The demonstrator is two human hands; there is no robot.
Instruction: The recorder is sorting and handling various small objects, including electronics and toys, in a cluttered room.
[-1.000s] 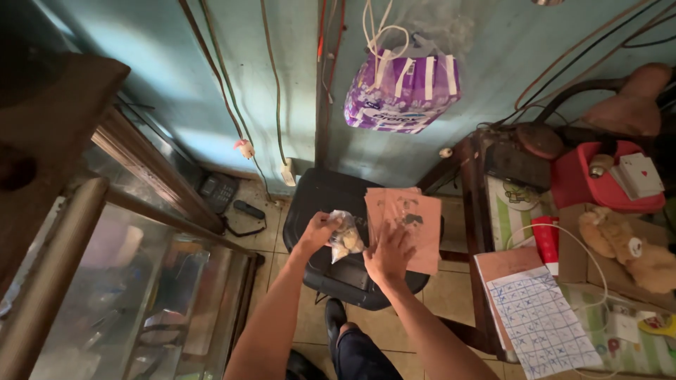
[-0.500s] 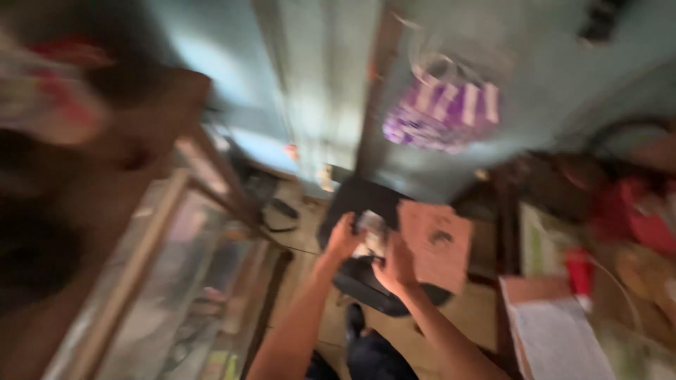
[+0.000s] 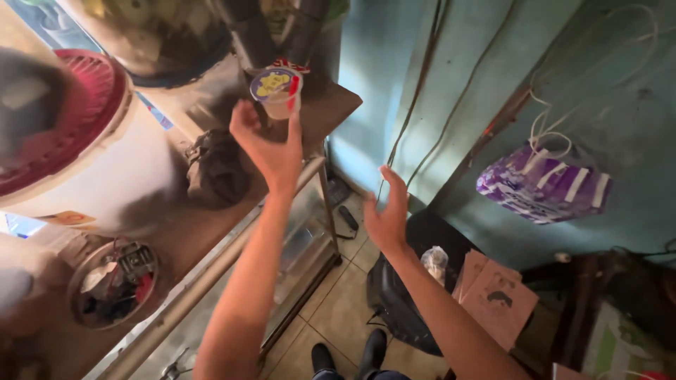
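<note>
A small round plastic cup point(image 3: 277, 90) with a printed foil lid in yellow, purple and red is seen at the far edge of a dusty brown worktop point(image 3: 204, 225). The left hand point(image 3: 267, 144) is raised to it with the palm turned away; its fingers point(image 3: 243, 116) are spread wide, and their tips are at the cup's lower rim, though whether the cup is actually touched cannot be told. The right hand point(image 3: 387, 214) is held up in open air above the floor, fingers loosely apart and nothing gripped.

Just beside the left hand a crumpled dark rag point(image 3: 215, 169) lies on the worktop, and a large white drum with a ribbed red lid point(image 3: 63, 119) stands further left. A round tin of odds and ends point(image 3: 113, 281) sits near the worktop's metal front edge. Below the right forearm a black chair point(image 3: 405, 292) carries a clear knotted bag point(image 3: 435, 262) and flat pinkish cardboard point(image 3: 496, 299). A purple striped bag point(image 3: 542, 186) hangs on the teal wall.
</note>
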